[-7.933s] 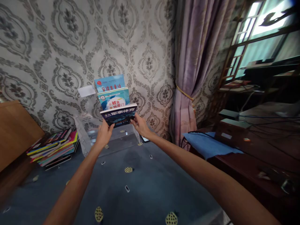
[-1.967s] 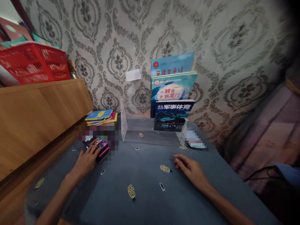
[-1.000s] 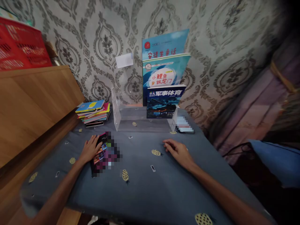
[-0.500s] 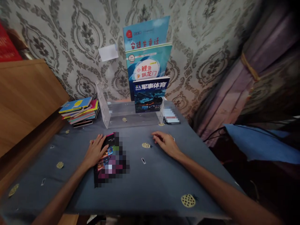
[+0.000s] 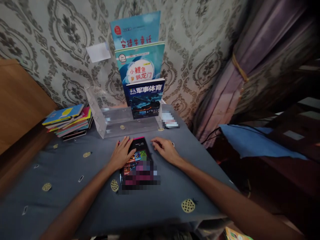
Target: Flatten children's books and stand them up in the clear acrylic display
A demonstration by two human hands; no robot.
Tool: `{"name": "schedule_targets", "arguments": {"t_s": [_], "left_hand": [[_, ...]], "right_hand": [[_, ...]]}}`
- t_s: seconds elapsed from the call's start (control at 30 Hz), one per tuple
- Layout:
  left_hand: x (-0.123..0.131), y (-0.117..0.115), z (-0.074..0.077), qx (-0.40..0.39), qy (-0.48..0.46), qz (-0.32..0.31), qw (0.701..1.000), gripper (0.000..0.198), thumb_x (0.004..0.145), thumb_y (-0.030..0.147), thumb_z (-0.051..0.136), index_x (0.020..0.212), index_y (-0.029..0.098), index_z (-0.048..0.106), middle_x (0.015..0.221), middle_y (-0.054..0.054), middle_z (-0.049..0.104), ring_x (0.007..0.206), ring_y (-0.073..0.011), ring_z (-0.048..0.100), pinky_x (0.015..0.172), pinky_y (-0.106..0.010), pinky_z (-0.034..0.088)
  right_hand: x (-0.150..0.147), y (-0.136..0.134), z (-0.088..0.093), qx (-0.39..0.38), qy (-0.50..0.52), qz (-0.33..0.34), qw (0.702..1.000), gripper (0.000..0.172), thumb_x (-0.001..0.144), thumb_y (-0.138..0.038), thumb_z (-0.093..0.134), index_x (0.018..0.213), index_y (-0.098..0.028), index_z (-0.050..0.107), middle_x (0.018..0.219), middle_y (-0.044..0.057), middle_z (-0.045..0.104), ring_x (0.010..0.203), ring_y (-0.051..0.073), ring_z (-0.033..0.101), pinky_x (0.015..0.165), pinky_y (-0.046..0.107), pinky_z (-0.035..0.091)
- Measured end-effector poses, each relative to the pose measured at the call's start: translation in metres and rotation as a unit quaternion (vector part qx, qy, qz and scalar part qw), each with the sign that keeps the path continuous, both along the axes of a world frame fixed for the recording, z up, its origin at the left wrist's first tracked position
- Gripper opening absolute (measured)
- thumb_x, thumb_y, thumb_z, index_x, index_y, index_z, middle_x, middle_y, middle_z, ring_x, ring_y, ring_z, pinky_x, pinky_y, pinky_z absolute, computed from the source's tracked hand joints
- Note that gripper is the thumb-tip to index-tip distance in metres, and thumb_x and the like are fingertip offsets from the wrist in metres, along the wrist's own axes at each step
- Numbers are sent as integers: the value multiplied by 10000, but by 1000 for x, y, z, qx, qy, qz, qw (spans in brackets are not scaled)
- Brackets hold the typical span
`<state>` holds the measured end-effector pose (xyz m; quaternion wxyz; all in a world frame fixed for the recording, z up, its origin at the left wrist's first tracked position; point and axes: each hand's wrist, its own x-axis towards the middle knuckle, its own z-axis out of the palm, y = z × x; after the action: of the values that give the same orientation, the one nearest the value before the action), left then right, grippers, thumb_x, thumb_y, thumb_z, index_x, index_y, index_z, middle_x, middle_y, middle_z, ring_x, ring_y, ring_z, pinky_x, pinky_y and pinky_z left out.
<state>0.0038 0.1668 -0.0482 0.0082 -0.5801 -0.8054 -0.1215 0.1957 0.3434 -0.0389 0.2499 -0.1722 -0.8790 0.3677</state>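
A dark book [image 5: 136,163] with a pink top edge and small colourful pictures lies flat on the cloth, its lower part pixelated. My left hand [image 5: 121,155] rests flat on its left side, fingers spread. Just to the right of the book, my right hand [image 5: 165,150] hovers at or touches the cloth with half-bent fingers and nothing in them. Behind both hands stands a clear acrylic rack [image 5: 116,126]. It holds a dark blue book [image 5: 145,101], a turquoise book [image 5: 140,63] and a light blue book [image 5: 136,26], one behind another, on its right side.
A stack of thin books [image 5: 67,120] sits left of the rack. A pixelated flat object [image 5: 170,120] lies by the rack's right end. The table [image 5: 87,200] has a grey-blue cloth with pineapple prints. A curtain [image 5: 225,86] and a blue sheet [image 5: 255,141] are on the right.
The dark book has slid right across the cloth under my left hand, closer to my right hand. My right hand stays near its place. The view has turned slightly to the right.
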Motion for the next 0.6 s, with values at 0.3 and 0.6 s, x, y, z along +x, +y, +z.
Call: {"name": "schedule_targets", "arguments": {"t_s": [0.3, 0.6], "left_hand": [[1, 8, -6, 32, -22, 23, 999, 587, 1016, 488, 359, 1508, 170, 391, 1577, -146, 401, 1502, -273, 287, 1213, -506, 228], [-13, -9, -6, 137, -61, 61, 987, 422, 1002, 342, 368, 1363, 176, 510, 1441, -130, 556, 1383, -260, 466, 1161, -481, 357]], "right_hand": [[6, -6, 4, 63, 17, -17, 998, 242, 955, -233, 469, 1043, -210, 693, 938, 58, 741, 822, 200, 679, 764, 311, 513], [-12, -18, 11, 166, -5, 84, 983, 278, 957, -183, 486, 1174, -178, 662, 1182, 122, 707, 1124, 257, 634, 989, 449, 485]]}}
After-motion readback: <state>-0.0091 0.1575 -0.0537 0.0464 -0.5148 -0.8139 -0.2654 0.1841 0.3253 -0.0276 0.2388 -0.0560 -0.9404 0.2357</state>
